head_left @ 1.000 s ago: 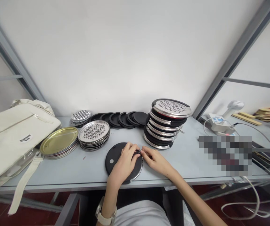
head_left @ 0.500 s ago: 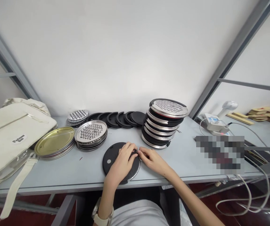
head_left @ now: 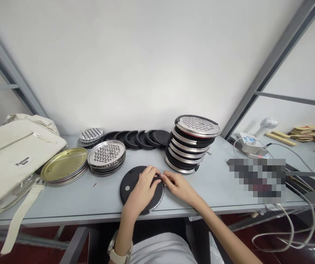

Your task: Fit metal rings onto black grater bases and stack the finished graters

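Observation:
A black round disc [head_left: 129, 182] lies on the grey table near its front edge, with a bare metal rim showing along its right side. My left hand [head_left: 143, 189] rests across it, fingers bent over its upper right edge. At that same edge, the thumb and fingers of my right hand [head_left: 178, 186] pinch a small shiny metal piece [head_left: 159, 176], its shape mostly covered by the fingertips. Behind my hands stands a tall stack of grater discs [head_left: 186, 156] in black holders. To the left is a pile of metal grater discs [head_left: 106, 156].
Gold-coloured round lids [head_left: 63, 165] are stacked beside a cream backpack [head_left: 19, 157] at the left. Black curved holders [head_left: 142, 140] line the wall, near small grater discs [head_left: 91, 134]. A white device with cables [head_left: 252, 146] and wooden pieces [head_left: 310, 132] lie at the right.
My right fingers have shifted very slightly at the disc's edge. The disc and my left hand stay where they were.

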`<state>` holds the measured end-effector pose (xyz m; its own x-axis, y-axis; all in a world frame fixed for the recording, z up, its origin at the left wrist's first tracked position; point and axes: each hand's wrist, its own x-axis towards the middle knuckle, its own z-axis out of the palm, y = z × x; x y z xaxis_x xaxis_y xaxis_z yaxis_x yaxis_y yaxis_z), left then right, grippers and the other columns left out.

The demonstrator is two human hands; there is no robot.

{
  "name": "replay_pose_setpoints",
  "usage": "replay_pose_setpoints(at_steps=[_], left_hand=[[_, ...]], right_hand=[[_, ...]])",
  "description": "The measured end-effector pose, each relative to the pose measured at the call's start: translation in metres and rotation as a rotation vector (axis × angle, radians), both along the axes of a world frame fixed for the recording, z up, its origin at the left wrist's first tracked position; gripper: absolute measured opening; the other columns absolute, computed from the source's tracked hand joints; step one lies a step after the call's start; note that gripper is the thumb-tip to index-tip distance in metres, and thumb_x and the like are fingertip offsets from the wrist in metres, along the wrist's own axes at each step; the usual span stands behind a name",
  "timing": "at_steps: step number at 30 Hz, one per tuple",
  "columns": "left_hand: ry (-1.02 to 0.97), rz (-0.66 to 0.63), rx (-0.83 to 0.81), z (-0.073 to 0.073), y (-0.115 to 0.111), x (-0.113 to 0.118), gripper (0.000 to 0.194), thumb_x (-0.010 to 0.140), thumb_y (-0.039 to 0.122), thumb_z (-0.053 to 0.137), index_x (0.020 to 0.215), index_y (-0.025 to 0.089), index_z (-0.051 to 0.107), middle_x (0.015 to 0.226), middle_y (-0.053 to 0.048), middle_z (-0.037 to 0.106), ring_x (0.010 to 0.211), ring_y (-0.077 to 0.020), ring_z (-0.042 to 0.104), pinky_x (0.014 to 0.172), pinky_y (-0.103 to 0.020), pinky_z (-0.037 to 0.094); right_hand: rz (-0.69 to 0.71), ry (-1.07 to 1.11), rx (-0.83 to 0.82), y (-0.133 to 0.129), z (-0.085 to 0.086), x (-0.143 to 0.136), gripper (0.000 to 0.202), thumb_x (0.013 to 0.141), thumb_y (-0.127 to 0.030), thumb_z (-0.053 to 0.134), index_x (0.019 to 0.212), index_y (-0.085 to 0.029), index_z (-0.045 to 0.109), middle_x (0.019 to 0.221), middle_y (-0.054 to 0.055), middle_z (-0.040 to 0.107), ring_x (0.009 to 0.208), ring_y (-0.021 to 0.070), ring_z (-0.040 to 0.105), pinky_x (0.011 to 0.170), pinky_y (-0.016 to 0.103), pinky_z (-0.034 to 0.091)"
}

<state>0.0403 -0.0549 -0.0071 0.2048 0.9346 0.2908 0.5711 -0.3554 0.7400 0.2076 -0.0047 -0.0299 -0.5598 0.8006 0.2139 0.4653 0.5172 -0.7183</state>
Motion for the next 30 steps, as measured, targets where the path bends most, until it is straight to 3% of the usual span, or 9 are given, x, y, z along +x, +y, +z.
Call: replay_pose_setpoints(at_steps=[16, 30], left_hand=[[0.015, 0.032, -0.029, -0.006, -0.0014, -0.0007, 0.015, 0.092, 0.019, 0.042, 0.101, 0.023, 0.052, 0.105, -0.004, 0.048, 0.098, -0.0187, 0.052, 0.094, -0.038, 0.042], [0.028, 0.056, -0.021, -0.0089, -0.0009, -0.001, 0.02, 0.09, 0.02, 0.044, 0.107, 0.025, 0.054, 0.106, -0.004, 0.048, 0.097, -0.0189, 0.052, 0.094, -0.037, 0.043]], right_hand=[[-0.008, 0.014, -0.021, 0.0023, -0.0026, 0.0001, 0.038, 0.096, -0.042, 0.034, 0.065, -0.02, 0.036, 0.056, -0.006, 0.032, 0.052, 0.0101, 0.031, 0.051, 0.024, 0.024], [0.034, 0.011, -0.021, 0.0009, -0.0001, 0.0005, 0.032, 0.094, -0.035, 0.037, 0.065, -0.02, 0.037, 0.056, -0.006, 0.033, 0.053, 0.0098, 0.03, 0.05, 0.024, 0.022]])
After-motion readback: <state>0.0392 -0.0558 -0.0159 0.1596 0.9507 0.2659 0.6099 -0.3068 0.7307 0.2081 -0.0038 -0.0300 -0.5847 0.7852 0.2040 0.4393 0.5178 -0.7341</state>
